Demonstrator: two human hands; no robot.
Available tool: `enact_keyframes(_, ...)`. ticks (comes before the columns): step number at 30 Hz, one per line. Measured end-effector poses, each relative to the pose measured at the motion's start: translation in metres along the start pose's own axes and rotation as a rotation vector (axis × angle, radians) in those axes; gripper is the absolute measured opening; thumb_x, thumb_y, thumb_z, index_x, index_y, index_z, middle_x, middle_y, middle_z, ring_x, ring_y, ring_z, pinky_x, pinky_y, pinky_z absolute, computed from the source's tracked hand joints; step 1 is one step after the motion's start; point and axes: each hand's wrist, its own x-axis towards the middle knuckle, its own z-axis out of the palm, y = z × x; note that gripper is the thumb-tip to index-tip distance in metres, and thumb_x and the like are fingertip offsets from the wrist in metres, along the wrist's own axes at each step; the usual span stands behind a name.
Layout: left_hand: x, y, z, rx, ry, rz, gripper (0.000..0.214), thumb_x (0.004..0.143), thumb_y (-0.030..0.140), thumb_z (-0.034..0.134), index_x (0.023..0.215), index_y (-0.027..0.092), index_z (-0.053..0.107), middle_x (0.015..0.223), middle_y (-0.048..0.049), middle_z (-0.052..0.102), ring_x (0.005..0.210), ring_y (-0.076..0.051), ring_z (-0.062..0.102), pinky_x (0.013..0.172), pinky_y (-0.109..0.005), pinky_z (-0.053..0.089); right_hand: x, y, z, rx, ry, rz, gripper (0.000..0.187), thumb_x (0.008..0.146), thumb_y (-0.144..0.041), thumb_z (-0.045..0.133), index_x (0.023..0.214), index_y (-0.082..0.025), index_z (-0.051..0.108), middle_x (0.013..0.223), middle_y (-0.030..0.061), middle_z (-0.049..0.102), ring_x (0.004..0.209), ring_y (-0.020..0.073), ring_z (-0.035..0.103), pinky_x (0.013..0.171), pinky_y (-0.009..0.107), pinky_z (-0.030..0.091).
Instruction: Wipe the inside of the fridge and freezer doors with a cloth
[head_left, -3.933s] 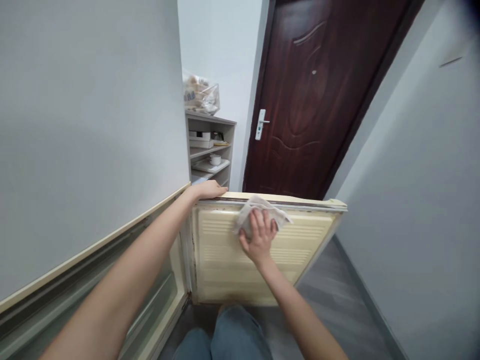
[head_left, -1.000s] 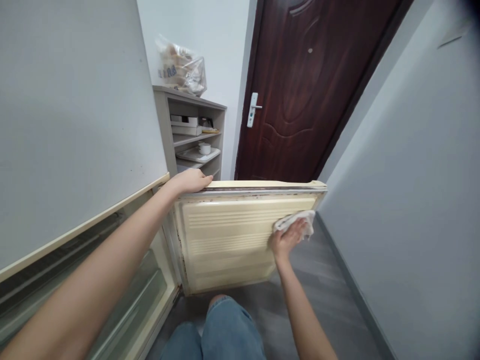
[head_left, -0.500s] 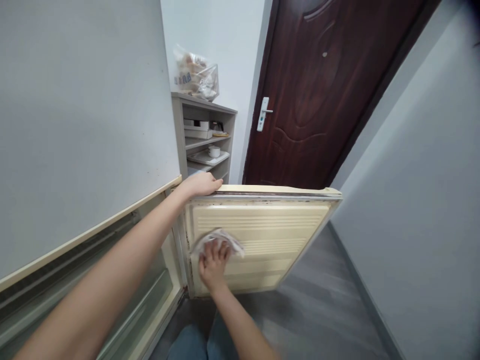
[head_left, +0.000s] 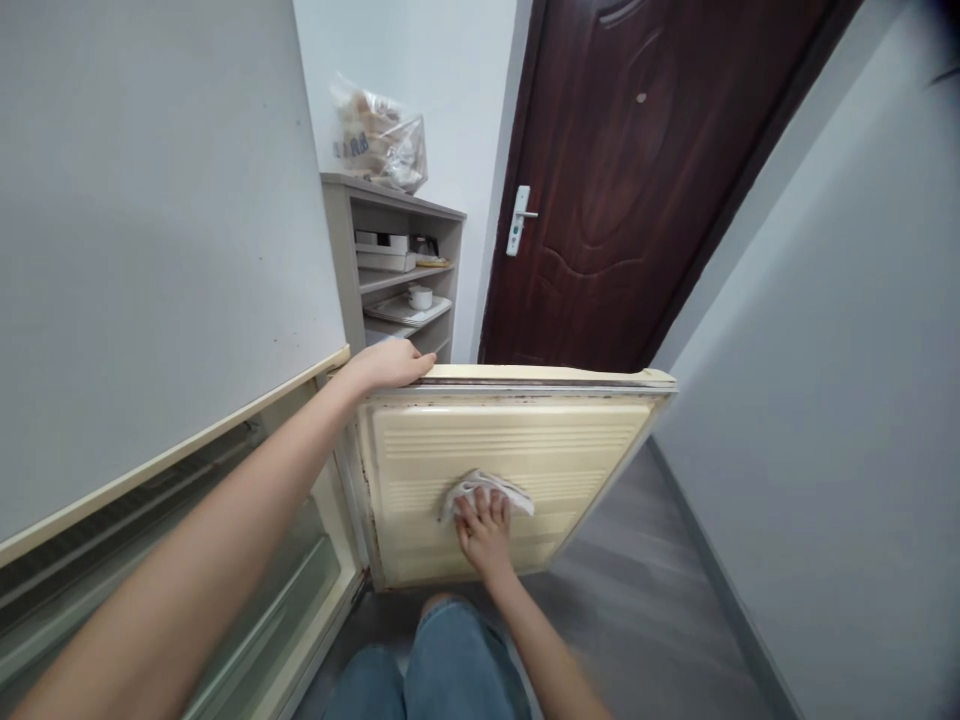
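Note:
A cream fridge door (head_left: pixel 585 408) stands open, its ribbed inner side facing me, with dark stains along the seal. My left hand (head_left: pixel 394 362) is closed over its top edge near the hinge side; the fingers behind the edge are hidden. Against the middle of the inner panel, my right hand (head_left: pixel 486 530) presses a crumpled white cloth (head_left: pixel 476 485), fingers laid over it. To the left, the fridge compartment (head_left: pixel 300 530) is open, with a see-through drawer front low inside, partly covered by my left forearm.
A grey shelf unit (head_left: pixel 337 225) behind the door holds boxes, a tray and a white cup (head_left: pixel 420 297). On top sits a clear plastic bag (head_left: pixel 382 140). A dark red door (head_left: pixel 600 200) stands beyond, a wall (head_left: pixel 825 350) at right. My knees (head_left: pixel 457 650) are below.
My right hand has slid the cloth to the right across the inner panel. My left hand keeps its hold on the top edge. The view has shifted slightly, and my knees show more.

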Motion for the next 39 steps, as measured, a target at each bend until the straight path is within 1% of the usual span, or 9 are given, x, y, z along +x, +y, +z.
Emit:
enact_keyframes(3, 0.0, 0.001, 0.0, -0.003, 0.006, 0.0, 0.059, 0.078, 0.061, 0.024, 0.064, 0.02, 0.063, 0.077, -0.0121, 0.07, 0.075, -0.026, 0.062, 0.064, -0.034, 0.04, -0.008, 0.04, -0.005, -0.091, 0.074, 0.06, 0.039, 0.089, -0.025, 0.049, 0.128, -0.026, 0.056, 0.141, 0.0109, 0.046, 0.141, 0.0313, 0.021, 0.107, 0.053, 0.027)
enact_keyframes(9, 0.0, 0.0, 0.0, 0.015, 0.014, 0.001, 0.06, 0.079, 0.061, 0.023, 0.066, 0.019, 0.065, 0.079, -0.0138, 0.071, 0.075, -0.027, 0.063, 0.062, -0.034, 0.041, -0.009, 0.112, -0.009, -0.144, 0.201, 0.37, 0.065, 0.093, -0.023, 0.033, 0.152, -0.014, 0.007, 0.153, 0.0261, 0.016, 0.144, 0.0377, 0.011, 0.103, 0.062, 0.032)
enact_keyframes(13, -0.001, 0.002, 0.0, 0.04, 0.023, -0.006, 0.062, 0.08, 0.059, 0.022, 0.07, 0.018, 0.068, 0.084, -0.0156, 0.072, 0.077, -0.027, 0.064, 0.063, -0.034, 0.041, 0.001, 0.13, -0.008, -0.039, 0.312, 0.587, 0.068, 0.094, -0.026, 0.027, 0.153, -0.018, -0.004, 0.155, 0.0232, 0.011, 0.142, 0.0414, 0.014, 0.099, 0.07, 0.031)
enact_keyframes(17, -0.004, 0.003, 0.0, 0.045, 0.026, -0.023, 0.063, 0.08, 0.057, 0.022, 0.076, 0.016, 0.069, 0.088, -0.0161, 0.073, 0.079, -0.027, 0.065, 0.064, -0.034, 0.042, 0.009, 0.094, 0.003, 0.018, 0.301, 0.575, 0.066, 0.095, -0.027, 0.028, 0.153, -0.02, -0.003, 0.157, 0.0189, 0.009, 0.144, 0.041, 0.007, 0.101, 0.073, 0.026)
enact_keyframes(22, -0.003, 0.002, 0.002, 0.044, 0.036, -0.033, 0.065, 0.081, 0.058, 0.02, 0.08, 0.016, 0.069, 0.089, -0.0173, 0.073, 0.082, -0.03, 0.065, 0.066, -0.036, 0.043, 0.0, -0.011, 0.034, 0.032, 0.143, 0.368, 0.066, 0.095, -0.026, 0.033, 0.153, -0.016, 0.003, 0.156, 0.0212, 0.011, 0.145, 0.0385, -0.003, 0.103, 0.069, 0.026)
enact_keyframes(25, -0.002, 0.001, 0.003, 0.048, 0.047, -0.043, 0.065, 0.081, 0.059, 0.02, 0.079, 0.016, 0.069, 0.092, -0.0186, 0.072, 0.085, -0.032, 0.065, 0.069, -0.038, 0.044, -0.012, -0.072, 0.053, 0.113, 0.039, 0.237, 0.058, 0.092, -0.023, 0.041, 0.149, -0.022, 0.03, 0.152, 0.0158, 0.03, 0.145, 0.0373, 0.0, 0.103, 0.066, 0.025)
enact_keyframes(28, -0.004, 0.002, 0.004, 0.051, 0.059, -0.052, 0.062, 0.081, 0.059, 0.021, 0.072, 0.018, 0.066, 0.089, -0.0171, 0.072, 0.084, -0.032, 0.065, 0.067, -0.038, 0.042, -0.022, -0.106, 0.062, 0.206, -0.161, 0.034, 0.05, 0.089, -0.029, 0.051, 0.138, -0.035, 0.047, 0.141, 0.0067, 0.049, 0.142, 0.0345, 0.018, 0.106, 0.059, 0.023)
enact_keyframes(33, -0.007, 0.001, 0.005, -0.03, 0.121, 0.004, 0.052, 0.08, 0.06, 0.026, 0.057, 0.023, 0.054, 0.063, -0.0069, 0.063, 0.064, -0.023, 0.058, 0.057, -0.035, 0.035, -0.03, -0.094, 0.054, 0.271, -0.298, -0.204, 0.051, 0.092, -0.035, 0.05, 0.141, -0.042, 0.039, 0.136, -0.0033, 0.056, 0.131, 0.0216, 0.04, 0.107, 0.039, 0.024)
enact_keyframes(39, -0.007, -0.001, 0.007, -0.092, 0.154, 0.041, 0.047, 0.079, 0.058, 0.032, 0.049, 0.023, 0.041, 0.051, -0.0018, 0.049, 0.052, -0.018, 0.047, 0.054, -0.034, 0.031, -0.061, -0.027, 0.052, 0.176, -0.176, -0.006, 0.036, 0.088, -0.025, 0.053, 0.121, -0.035, 0.063, 0.127, 0.0032, 0.062, 0.131, 0.0256, 0.04, 0.108, 0.045, 0.024)
